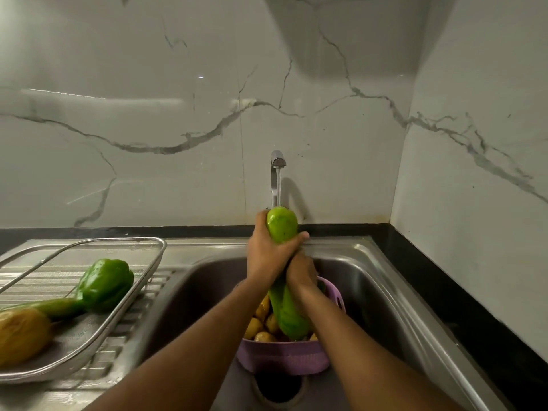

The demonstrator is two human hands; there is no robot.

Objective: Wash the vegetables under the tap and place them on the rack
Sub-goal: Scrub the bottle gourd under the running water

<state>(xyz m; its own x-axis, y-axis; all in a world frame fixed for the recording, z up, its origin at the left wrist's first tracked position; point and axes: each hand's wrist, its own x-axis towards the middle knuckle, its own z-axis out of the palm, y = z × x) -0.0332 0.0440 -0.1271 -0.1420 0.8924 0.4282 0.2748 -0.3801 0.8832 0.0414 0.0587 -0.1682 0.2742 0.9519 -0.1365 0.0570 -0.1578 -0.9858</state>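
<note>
A long green gourd (282, 223) stands nearly upright over the sink, its top under the running tap (278, 161). My left hand (267, 253) grips its upper part, fingers wrapped around it. My right hand (301, 269) grips it just below. Its lower end (289, 318) dips into a purple colander (284, 355) holding several yellowish potatoes (261, 321). On the left, a wire mesh rack (142, 280) holds a green bell pepper (105, 283), a long green vegetable (56, 307) and a yellowish vegetable (22, 335).
The steel sink (370, 280) has a drain opening (280, 388) below the colander. The rack rests on the ribbed drainboard (118, 330). A black counter (444, 307) runs along the right, with marble walls behind and to the right.
</note>
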